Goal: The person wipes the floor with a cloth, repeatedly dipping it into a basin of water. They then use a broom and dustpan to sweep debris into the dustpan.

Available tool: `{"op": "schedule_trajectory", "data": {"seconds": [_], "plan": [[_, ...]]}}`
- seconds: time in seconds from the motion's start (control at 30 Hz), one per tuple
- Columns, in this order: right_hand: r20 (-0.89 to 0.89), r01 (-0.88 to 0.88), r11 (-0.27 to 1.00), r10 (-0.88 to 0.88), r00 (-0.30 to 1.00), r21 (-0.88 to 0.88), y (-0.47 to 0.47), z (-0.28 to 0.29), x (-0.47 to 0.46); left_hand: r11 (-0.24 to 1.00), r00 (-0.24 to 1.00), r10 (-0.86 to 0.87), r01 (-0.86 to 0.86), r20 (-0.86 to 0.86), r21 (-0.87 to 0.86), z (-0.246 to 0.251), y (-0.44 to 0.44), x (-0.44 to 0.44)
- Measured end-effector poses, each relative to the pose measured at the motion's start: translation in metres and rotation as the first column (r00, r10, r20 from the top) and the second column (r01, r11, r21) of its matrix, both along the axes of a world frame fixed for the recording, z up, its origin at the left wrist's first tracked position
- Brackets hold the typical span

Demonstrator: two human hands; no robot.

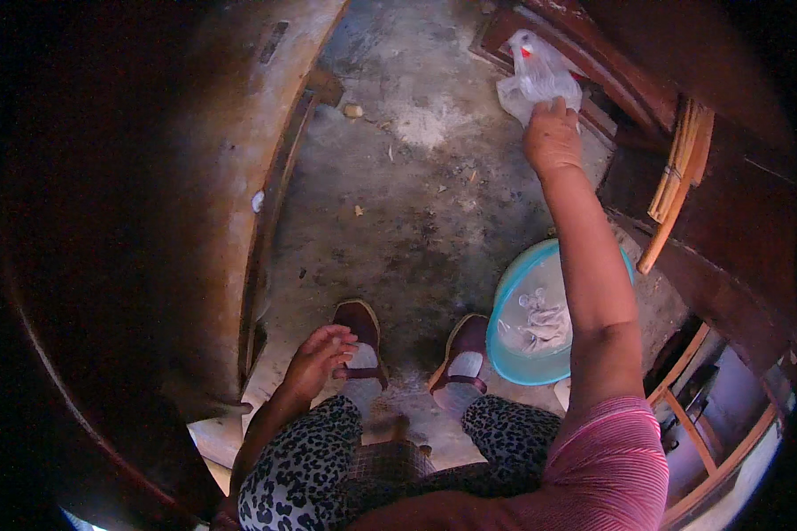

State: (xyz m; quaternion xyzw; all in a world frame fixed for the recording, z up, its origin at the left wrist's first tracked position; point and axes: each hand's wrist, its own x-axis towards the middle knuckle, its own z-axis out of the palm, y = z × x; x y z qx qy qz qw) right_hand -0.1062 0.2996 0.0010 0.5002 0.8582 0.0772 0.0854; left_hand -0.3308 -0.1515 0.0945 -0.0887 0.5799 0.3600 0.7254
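Observation:
My right hand (pixel 552 138) reaches far forward and has its fingers closed on a thin, clear plastic bag (pixel 543 74). The bag is crumpled, with a small red patch showing in it; the rest of its contents cannot be made out. It rests against a dark reddish-brown wooden frame (pixel 601 50). Above my left shoe, my left hand (pixel 322 358) hangs near the knee with loosely bent fingers and nothing in it. Partly hidden under my right forearm, a turquoise plastic basin (pixel 500 355) holds cloudy liquid and a pale, crumpled cloth-like thing (pixel 541 323).
A worn wooden panel (pixel 265 133) runs along the left. Small debris and a pale powdery patch (pixel 432 125) mark the concrete floor (pixel 385 252). Several wooden sticks (pixel 681 162) jut out at the right, above a wooden-framed opening (pixel 697 431). A small block (pixel 353 110) lies ahead.

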Motion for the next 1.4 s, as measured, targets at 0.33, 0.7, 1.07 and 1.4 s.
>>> {"op": "schedule_trajectory", "data": {"seconds": [0.33,0.7,1.07,1.4], "plan": [[-0.583,-0.469,0.84,0.244,0.775,-0.272,-0.074,-0.019,-0.186,1.0,1.0,0.028,-0.028,0.004,0.001,0.004,-0.001,0.001],[-0.545,-0.556,0.76,0.324,0.773,-0.336,-0.099,0.024,-0.142,0.995,0.997,0.074,-0.074,0.009,0.061,-0.005,-0.013,0.012],[-0.555,-0.345,0.879,0.115,0.824,-0.329,-0.181,0.193,0.068,0.991,0.966,0.069,-0.037,-0.251,0.13,0.004,-0.028,0.017],[-0.391,-0.322,0.821,0.522,0.758,0.471,-0.172,0.448,0.141,0.99,0.968,0.043,-0.008,-0.249,0.139,-0.029,-0.035,0.02]]}}
